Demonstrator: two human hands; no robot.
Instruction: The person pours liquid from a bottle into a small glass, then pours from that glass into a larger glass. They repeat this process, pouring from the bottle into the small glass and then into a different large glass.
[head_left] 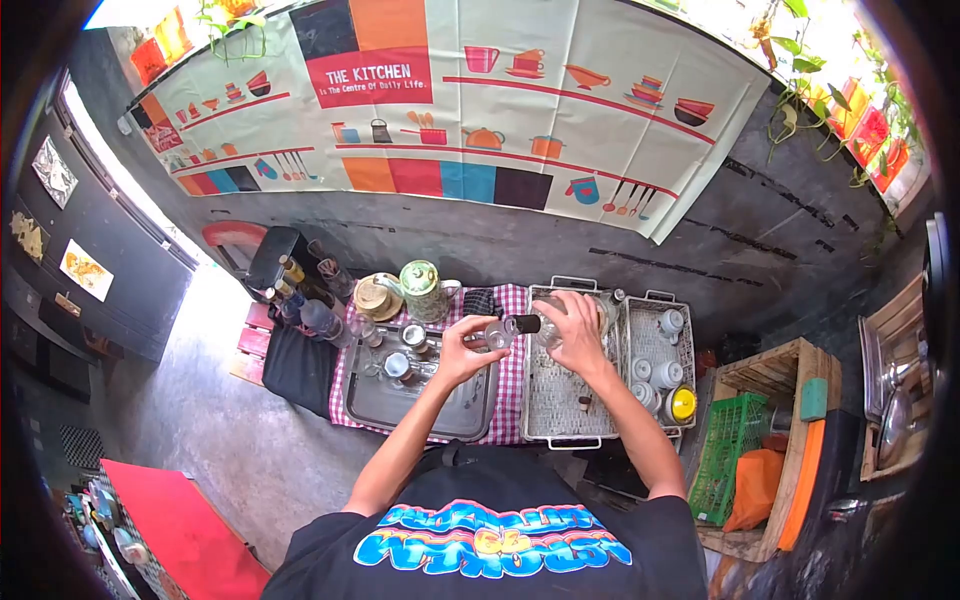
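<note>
left hand [460, 348] and right hand [580, 325] clamped a clear glass bottle [512, 328], black-capped; its long axis ran crosswise between them.

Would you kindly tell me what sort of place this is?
Likely a small kitchen or drinks corner: a wall banner reading "The Kitchen", a metal tray of glasses on a checked tablecloth, wire racks of cups. The left hand holds a bottle.

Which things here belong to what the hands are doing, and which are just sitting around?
In use:
- left hand and right hand
- glass bottle, gripped between both hands
- wire rack below them

Lying about:
- metal tray with jars
- green jug
- yellow lid
- green crate
</note>
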